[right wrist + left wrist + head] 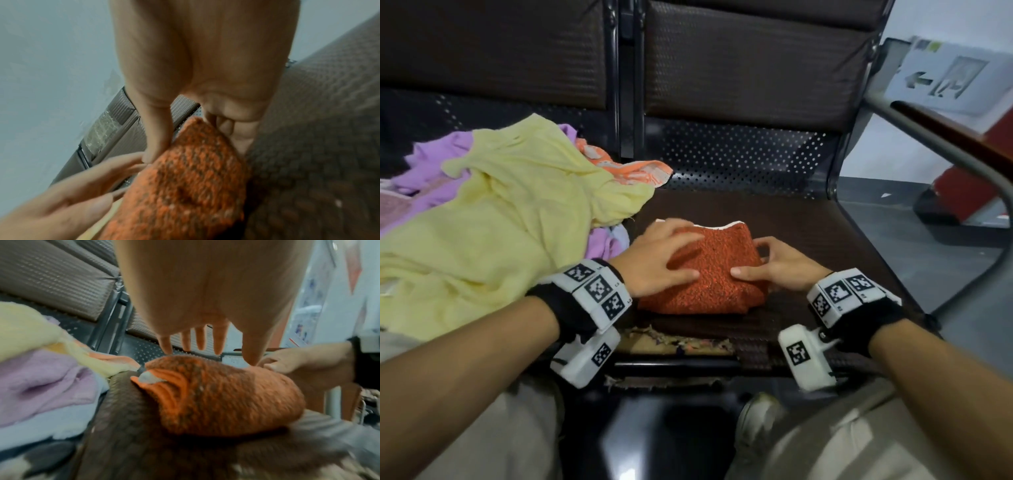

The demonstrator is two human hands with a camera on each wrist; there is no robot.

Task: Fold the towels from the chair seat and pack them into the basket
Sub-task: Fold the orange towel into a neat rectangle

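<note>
An orange-red towel [709, 274] lies folded into a thick pad on the brown chair seat [808, 233]. My left hand [664, 253] rests flat on its top left with fingers spread; the left wrist view shows those straight fingers [218, 344] above the towel [216, 395]. My right hand [767, 263] grips the towel's right edge, thumb on top and fingers curled against the side. In the right wrist view the thumb [156, 138] presses the towel [185, 186] while the curled fingers [236, 129] hold its far side. No basket is in view.
A loose pile of towels covers the left seat: a yellow one [500, 222] on top, purple [431, 161] and patterned orange [626, 164] behind. A metal armrest [945, 154] bounds the right side. The seat's front edge [678, 342] is frayed. My knees and a shoe [756, 418] are below.
</note>
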